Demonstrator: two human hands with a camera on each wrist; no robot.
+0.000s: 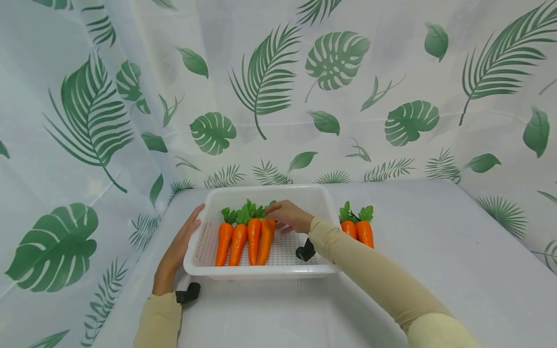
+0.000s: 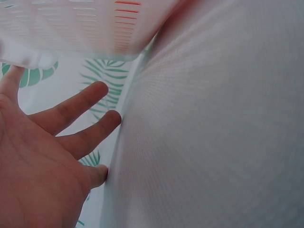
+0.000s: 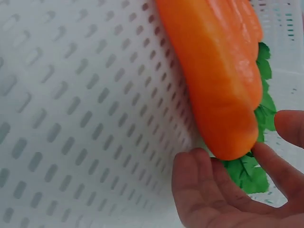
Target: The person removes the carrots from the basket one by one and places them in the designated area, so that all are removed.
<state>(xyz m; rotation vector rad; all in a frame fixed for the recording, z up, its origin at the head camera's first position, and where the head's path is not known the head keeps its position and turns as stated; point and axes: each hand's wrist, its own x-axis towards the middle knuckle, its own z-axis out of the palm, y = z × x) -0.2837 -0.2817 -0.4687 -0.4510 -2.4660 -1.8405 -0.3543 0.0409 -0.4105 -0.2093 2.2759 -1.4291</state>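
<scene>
Several orange carrots [image 1: 238, 244] with green leafy tops lie side by side in the left half of a white perforated plastic basket [image 1: 261, 270]. My right hand [image 1: 290, 215] is at the leafy end of the rightmost carrot [image 1: 267, 240]. In the right wrist view, its fingers are loosely bent around the top of that carrot [image 3: 209, 90], and the thumb stands apart from it. On the basket's left side is my left hand [image 1: 178, 246], with fingertips at the rim. The left wrist view shows its fingers [image 2: 71, 111] straight and spread, one touching the rim.
Two more carrots [image 1: 364, 234] lie on the white table [image 1: 435, 251], just right of the basket and partly hidden by my right sleeve [image 1: 374, 275]. Leaf-patterned sheets [image 1: 278, 96] hang behind and at the sides. A black wrist camera [image 1: 306, 250] hangs over the basket floor.
</scene>
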